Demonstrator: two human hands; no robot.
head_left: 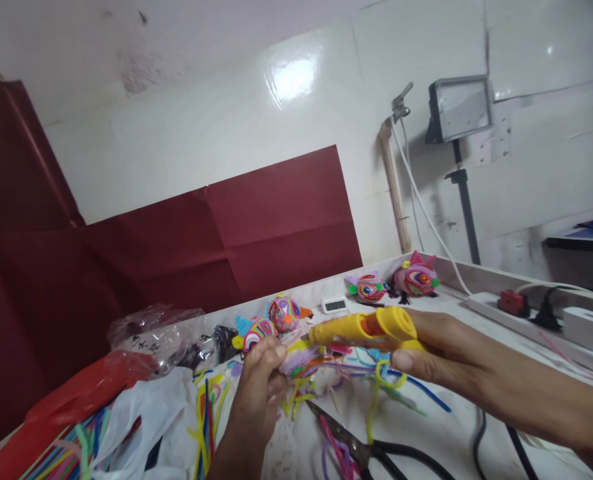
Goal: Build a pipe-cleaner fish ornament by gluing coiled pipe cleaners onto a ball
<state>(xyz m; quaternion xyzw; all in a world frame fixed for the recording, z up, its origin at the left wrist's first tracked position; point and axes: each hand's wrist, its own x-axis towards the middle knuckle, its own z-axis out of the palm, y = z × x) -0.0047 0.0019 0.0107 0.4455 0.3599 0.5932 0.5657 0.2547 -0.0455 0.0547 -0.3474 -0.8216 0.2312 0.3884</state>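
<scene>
My right hand [441,350] grips a yellow and orange glue gun [364,328], its nozzle pointing left. The nozzle tip sits just right of my left hand [261,380], whose fingers pinch a small pale pink pipe-cleaner piece [299,360]. Both hands hover over a white table [426,427] strewn with colourful pipe cleaners [209,410]. Black scissors [376,450] lie below the hands.
Several finished pipe-cleaner figures [416,279] stand along the table's far side, next to a small white digital clock [334,306]. Plastic bags [156,337] and bundled pipe cleaners [66,453] lie at left. A power strip [516,307] and cables run along the right. A lamp on a stand [459,110] rises behind.
</scene>
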